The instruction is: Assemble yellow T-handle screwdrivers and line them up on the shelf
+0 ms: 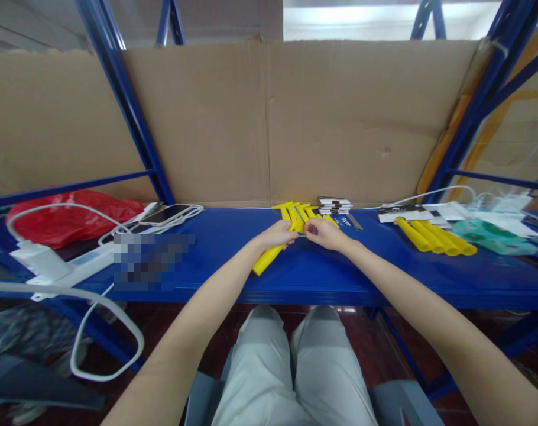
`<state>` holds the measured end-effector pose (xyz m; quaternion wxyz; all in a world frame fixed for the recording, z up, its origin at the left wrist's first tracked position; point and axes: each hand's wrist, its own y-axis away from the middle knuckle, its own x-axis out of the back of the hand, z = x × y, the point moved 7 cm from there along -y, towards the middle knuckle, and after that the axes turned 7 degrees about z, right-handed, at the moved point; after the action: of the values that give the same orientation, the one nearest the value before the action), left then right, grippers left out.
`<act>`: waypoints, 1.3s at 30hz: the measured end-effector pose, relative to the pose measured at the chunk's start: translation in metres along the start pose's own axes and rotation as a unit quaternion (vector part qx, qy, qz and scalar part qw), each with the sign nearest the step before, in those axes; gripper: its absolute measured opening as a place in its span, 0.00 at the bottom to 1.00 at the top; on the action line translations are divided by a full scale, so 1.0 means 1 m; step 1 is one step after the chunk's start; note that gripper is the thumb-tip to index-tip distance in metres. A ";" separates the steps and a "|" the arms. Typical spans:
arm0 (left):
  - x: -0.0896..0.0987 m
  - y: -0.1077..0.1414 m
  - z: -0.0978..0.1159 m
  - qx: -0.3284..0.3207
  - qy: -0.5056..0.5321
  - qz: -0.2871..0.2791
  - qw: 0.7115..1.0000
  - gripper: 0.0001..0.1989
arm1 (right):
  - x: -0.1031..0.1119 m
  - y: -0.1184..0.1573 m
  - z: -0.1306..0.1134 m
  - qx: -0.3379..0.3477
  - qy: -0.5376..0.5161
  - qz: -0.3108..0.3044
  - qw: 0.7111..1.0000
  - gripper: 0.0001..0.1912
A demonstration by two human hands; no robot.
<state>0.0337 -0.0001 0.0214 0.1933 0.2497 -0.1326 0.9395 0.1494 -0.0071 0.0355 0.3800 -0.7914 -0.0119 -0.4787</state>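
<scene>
My left hand [278, 235] is closed around a yellow tool with a thick round handle [268, 260], which slants toward the front edge of the bench. At the tool's wide flat head [297, 219], the fingers of my right hand [324, 234] are bent and pinched together. Whether they hold a small part there is too small to tell. Just behind my hands lie several yellow T-shaped pieces [287, 208], partly covered by the tool and my fingers. A stack of small black-and-white packets [334, 205] sits right of them, beside a small grey strip [354, 222].
Several yellow tubes [433, 236] lie on the blue bench [224, 254] at right, near a green plastic bag [495, 236]. To the left are a red bag [74, 216], a white power strip [83, 263] and a phone [167, 214]. Cardboard [340, 118] walls the back.
</scene>
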 end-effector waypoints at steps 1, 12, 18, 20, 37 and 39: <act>0.000 0.000 0.000 0.004 -0.003 0.001 1.000 0.09 | -0.001 0.000 0.000 0.000 -0.002 0.000 1.000 0.03; 0.013 -0.006 -0.019 0.071 0.012 0.052 0.996 0.08 | 0.033 -0.001 0.058 -0.101 0.040 0.054 0.993 0.04; 0.012 -0.002 -0.016 0.071 0.013 0.035 0.997 0.07 | 0.062 0.025 0.131 -0.220 0.181 0.049 0.957 0.07; 0.012 -0.001 -0.015 0.071 0.014 0.037 0.997 0.07 | 0.062 0.031 0.139 -0.239 0.211 0.026 0.948 0.06; 0.010 -0.001 -0.011 0.089 0.074 0.037 0.993 0.07 | 0.050 0.033 0.129 -0.225 0.276 -0.009 0.934 0.10; 0.002 -0.003 -0.008 0.109 0.112 0.025 0.987 0.07 | 0.051 0.033 0.127 -0.241 0.264 -0.009 0.934 0.10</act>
<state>0.0298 0.0058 0.0166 0.1553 0.1590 -0.0130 0.9749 0.2851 0.0300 0.0233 0.1626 -0.7042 0.1974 -0.6623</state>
